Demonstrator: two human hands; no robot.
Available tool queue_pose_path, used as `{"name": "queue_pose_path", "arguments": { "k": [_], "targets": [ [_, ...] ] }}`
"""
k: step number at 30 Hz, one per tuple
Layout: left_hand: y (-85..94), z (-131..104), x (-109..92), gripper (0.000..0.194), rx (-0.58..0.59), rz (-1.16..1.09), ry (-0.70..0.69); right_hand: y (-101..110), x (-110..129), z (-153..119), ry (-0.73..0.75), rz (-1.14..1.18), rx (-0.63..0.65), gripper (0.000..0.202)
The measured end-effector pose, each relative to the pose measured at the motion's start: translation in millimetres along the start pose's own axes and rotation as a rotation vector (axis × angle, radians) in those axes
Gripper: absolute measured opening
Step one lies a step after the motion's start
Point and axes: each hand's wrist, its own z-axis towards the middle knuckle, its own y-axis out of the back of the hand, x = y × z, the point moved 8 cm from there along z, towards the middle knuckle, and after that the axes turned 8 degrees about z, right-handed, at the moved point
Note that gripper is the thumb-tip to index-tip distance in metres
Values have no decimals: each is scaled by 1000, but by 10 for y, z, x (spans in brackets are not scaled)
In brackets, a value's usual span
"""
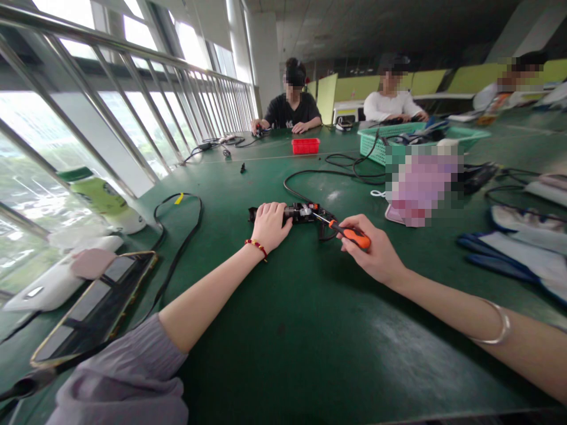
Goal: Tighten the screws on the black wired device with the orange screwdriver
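A black, elongated device (292, 213) lies on the green tabletop, its right part opened up with small metal and orange parts showing. My left hand (271, 223) is closed over its left part and presses it against the table. In my right hand (370, 245) is a screwdriver (357, 237) with an orange and black handle. The screwdriver's thin shaft points left, its tip at the exposed section of the device; whether it sits on a screw is too small to tell. A black cable (305, 172) runs close behind the device.
A red basket (305, 146) and a green basket (372, 146) holding cables stand farther back. At right are a pink phone-like item (420, 189) and gloves (509, 248). On the left are a bottle (104, 200), a phone (97, 307) and a looped cable (200, 215). Several people sit beyond.
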Motion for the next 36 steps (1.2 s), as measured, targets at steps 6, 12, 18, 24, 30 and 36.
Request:
{"name": "queue_pose_path", "arguments": {
  "k": [6, 12, 18, 24, 30, 36],
  "targets": [
    [-7, 1, 5, 31, 6, 0, 1, -2, 1, -3, -9, 3, 11, 17],
    [-8, 10, 13, 31, 3, -4, 6, 23, -46, 53, -58, 180, -16, 19],
    [-3, 16, 53, 28, 18, -29, 38, 211, 77, 506, -16, 156, -112, 30],
    [42, -7, 54, 24, 42, -52, 60, 341, 256, 1063, -82, 13, 96, 14],
    [85, -67, 44, 26, 55, -6, 58, 336, 249, 1246, -201, -118, 382, 16],
    [90, -102, 28, 28, 66, 55, 36, 296, 394, 1224, -111, -193, 516, 28]
  ]
}}
